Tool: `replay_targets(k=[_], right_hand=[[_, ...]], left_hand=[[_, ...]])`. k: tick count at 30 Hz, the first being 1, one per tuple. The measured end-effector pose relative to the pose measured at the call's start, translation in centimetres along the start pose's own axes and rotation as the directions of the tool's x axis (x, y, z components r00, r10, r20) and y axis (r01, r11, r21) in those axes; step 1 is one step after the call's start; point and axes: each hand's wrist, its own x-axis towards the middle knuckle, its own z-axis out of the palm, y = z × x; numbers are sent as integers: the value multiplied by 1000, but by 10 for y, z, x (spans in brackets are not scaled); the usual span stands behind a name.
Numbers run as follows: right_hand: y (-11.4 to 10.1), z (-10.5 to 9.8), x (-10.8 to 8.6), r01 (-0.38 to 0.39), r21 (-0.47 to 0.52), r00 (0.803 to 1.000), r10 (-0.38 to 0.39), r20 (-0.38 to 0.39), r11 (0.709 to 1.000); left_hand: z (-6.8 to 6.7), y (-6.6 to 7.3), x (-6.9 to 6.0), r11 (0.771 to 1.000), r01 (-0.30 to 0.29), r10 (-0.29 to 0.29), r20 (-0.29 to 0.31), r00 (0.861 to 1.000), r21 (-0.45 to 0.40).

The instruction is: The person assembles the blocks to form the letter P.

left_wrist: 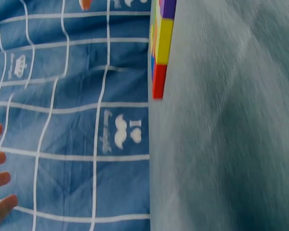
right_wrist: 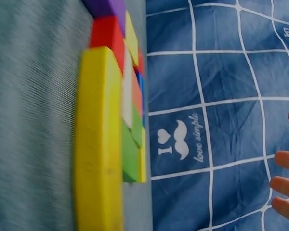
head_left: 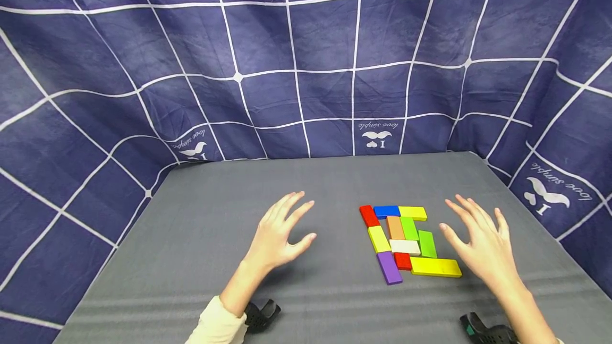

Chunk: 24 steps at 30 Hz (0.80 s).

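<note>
Several coloured flat blocks lie close together on the right half of the grey tabletop. A long yellow block (head_left: 436, 267) forms the near edge, with a purple block (head_left: 389, 268) at the near left corner. A white block (head_left: 405, 247) lies inside the group, and a blue block (head_left: 387, 212) at the far side. Left of the blocks, my left hand (head_left: 277, 235) hovers with fingers spread, holding nothing. My right hand (head_left: 483, 243) is just right of the blocks, fingers apart and also holding nothing. In the right wrist view the long yellow block (right_wrist: 98, 144) appears large.
The grey table surface (head_left: 215, 216) spreads around the blocks. A dark blue curtain (head_left: 325, 89) with white grid lines hangs behind and along both sides. Black wrist straps (head_left: 260, 316) sit below the hands.
</note>
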Motion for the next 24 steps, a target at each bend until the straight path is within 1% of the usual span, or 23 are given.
replay_targets(k=[2,4,8,11,12,14,18,21,24], right_hand=[[-1,1,-6,1,12,1000,0,-26,1000],[-2,3,-12,4,21,999,-3,-47,1000],[-4,6,-23,9,43,996,-5,-85,999],[-4,9,-32,4,65,996,2,-94,998],[-4,10,-34,3,74,995,4,-97,997],[-3,12,-39,10,93,995,0,-103,996],[1,18,-47,48,102,995,-38,-97,994],[4,20,-50,64,96,997,-60,-45,993],[8,22,-51,54,98,998,-58,35,994]], left_hand=[[4,6,4,998,-54,53,-33,998,-28],[9,12,9,993,-108,105,-66,992,-49],[20,22,16,976,-208,198,-126,972,-66],[30,29,19,965,-252,238,-155,959,-71],[33,32,19,963,-258,245,-157,957,-75],[39,36,20,961,-261,247,-148,958,-88],[53,43,19,962,-251,241,-102,965,-110],[65,47,17,966,-226,220,-62,973,-121],[76,50,15,974,-186,185,-13,983,-128]])
